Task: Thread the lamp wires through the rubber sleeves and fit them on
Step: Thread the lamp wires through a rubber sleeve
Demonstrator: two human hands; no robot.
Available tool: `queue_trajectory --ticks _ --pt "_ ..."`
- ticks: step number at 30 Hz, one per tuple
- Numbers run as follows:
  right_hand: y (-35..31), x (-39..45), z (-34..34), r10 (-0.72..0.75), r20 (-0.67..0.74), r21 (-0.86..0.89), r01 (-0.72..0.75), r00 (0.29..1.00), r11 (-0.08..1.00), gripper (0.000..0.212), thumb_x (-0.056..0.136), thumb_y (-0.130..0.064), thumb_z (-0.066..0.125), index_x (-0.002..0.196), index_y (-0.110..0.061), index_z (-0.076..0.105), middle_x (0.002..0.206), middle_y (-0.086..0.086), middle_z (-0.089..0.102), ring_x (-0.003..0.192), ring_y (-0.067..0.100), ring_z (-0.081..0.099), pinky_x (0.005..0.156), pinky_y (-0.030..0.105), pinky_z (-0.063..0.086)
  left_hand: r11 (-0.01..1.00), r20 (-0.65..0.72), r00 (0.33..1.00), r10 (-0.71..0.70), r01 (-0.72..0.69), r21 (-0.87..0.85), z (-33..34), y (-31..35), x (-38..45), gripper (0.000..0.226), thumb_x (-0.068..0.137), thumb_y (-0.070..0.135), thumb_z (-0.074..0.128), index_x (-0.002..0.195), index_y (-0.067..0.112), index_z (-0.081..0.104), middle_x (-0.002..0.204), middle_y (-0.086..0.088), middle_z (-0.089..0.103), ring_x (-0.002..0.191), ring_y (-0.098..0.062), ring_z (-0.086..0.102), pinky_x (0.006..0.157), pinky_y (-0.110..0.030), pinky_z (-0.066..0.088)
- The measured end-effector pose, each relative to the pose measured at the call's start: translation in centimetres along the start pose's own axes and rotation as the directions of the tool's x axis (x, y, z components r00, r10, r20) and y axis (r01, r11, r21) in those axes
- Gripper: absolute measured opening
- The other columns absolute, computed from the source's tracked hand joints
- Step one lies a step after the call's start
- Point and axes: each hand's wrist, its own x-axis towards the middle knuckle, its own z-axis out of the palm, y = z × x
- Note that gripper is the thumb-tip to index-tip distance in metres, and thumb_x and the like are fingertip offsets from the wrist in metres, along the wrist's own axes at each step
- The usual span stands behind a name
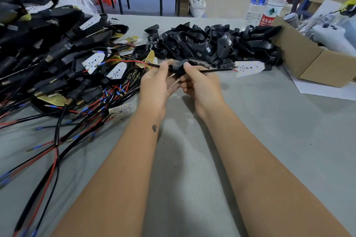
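- The two hands meet above the middle of the table (269, 121), the left hand (158, 84) just left of the right hand (200, 84).
- Between them sits a rubber sleeve (178, 67).
- A wire (219, 70) runs right from the sleeve to a lamp board (249, 68) lying on the table.
- A heap of wired lamps (57, 59) lies left of the hands.
- A pile of sleeves (212, 42) lies behind the hands.
- A cardboard box (308, 59) stands at the right, with two bottles (269, 0) behind it.

Two water bottles (266, 0) beside cardboard box (312, 59)
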Motion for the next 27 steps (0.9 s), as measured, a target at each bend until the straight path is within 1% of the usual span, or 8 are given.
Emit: queue_trajectory --ticks 6,11,16,18,20,23,25,27 --pt "-0.4 0.7 -0.9 0.137 -0.072 0.391 -0.098 0.988 0.915 0.014 0.1 -0.014 0.052 0.088 -0.01 0.058 0.057 -0.001 0.061 0.048 0.009 0.056 0.049 0.018 0.048 0.992 -0.109 0.994 0.004 -0.017 -0.126 -0.6 0.4 0.6 0.025 0.106 0.026 0.041 0.107 0.011 0.061 0.102 -0.011 0.071 0.083 -0.017 0.073 0.077 -0.03 0.06" --pt "-0.1 0.5 -0.3 0.068 0.027 0.097 -0.071 0.997 0.993 0.017 0.098 -0.014 0.055 0.084 -0.008 0.063 0.061 0.002 0.062 0.051 0.01 0.057 0.05 0.019 0.048 1.0 0.008 1.0 -0.017 0.017 -0.025 0.1 0.0 0.3 0.021 0.104 0.022 0.046 0.108 0.013 0.064 0.101 -0.009 0.07 0.088 -0.014 0.069 0.084 -0.024 0.057" --pt "-0.4 0.3 -0.7 0.105 0.215 0.034 -0.114 0.971 0.993 0.019 0.1 -0.015 0.051 0.093 -0.003 0.065 0.072 0.008 0.065 0.064 0.016 0.065 0.062 0.024 0.054 0.995 -0.127 0.991 0.042 -0.053 -0.087 -0.6 0.3 0.4 0.025 0.106 0.025 0.037 0.1 0.015 0.06 0.1 -0.01 0.068 0.084 -0.014 0.069 0.076 -0.022 0.058" --pt "-0.4 0.2 -0.7 0.065 0.143 -0.061 -0.056 0.988 0.997 0.023 0.099 -0.016 0.052 0.081 -0.006 0.063 0.066 0.006 0.062 0.057 0.014 0.062 0.056 0.022 0.052 0.985 -0.18 0.983 0.027 -0.057 -0.162 -1.0 0.6 0.7 0.028 0.107 0.025 0.035 0.1 0.013 0.059 0.102 -0.013 0.067 0.083 -0.016 0.068 0.078 -0.024 0.059" --pt "-0.1 0.3 -0.7 -0.049 -0.056 -0.229 0.035 0.997 0.973 0.025 0.097 -0.019 0.056 0.072 -0.013 0.057 0.064 0.002 0.057 0.055 0.014 0.058 0.055 0.024 0.049 0.977 -0.202 0.979 0.012 -0.054 -0.207 -1.1 0.7 0.8 0.028 0.107 0.026 0.034 0.102 0.011 0.058 0.107 -0.018 0.066 0.084 -0.02 0.068 0.08 -0.026 0.059" --pt "-0.2 0.6 -1.2 -0.172 -0.297 -0.27 0.09 0.939 0.959 0.012 0.091 -0.024 0.063 0.095 -0.02 0.053 0.089 -0.002 0.057 0.078 0.017 0.059 0.064 0.031 0.049 0.977 -0.195 0.981 0.017 -0.058 -0.205 -1.0 0.7 0.7 0.03 0.107 0.026 0.034 0.097 0.012 0.059 0.097 -0.014 0.068 0.078 -0.017 0.07 0.082 -0.028 0.059" --pt "-0.5 0.9 -1.9 -0.158 -0.301 -0.173 0.109 0.941 0.979 0.028 0.092 -0.027 0.063 0.114 -0.027 0.046 0.11 -0.003 0.057 0.091 0.015 0.061 0.067 0.027 0.051 0.982 -0.187 0.982 0.022 -0.057 -0.179 -0.9 0.7 0.6 0.031 0.107 0.026 0.034 0.092 0.014 0.058 0.092 -0.011 0.069 0.077 -0.016 0.07 0.083 -0.029 0.059" --pt "-0.7 1.0 -2.2 -0.141 -0.251 -0.109 0.117 0.958 0.987 0.026 0.095 -0.027 0.059 0.118 -0.031 0.047 0.109 -0.008 0.061 0.081 0.007 0.063 0.066 0.021 0.051 0.988 -0.19 0.982 0.019 -0.047 -0.145 -0.8 0.7 0.6 0.03 0.107 0.026 0.035 0.091 0.015 0.058 0.094 -0.012 0.069 0.081 -0.019 0.07 0.084 -0.03 0.059"
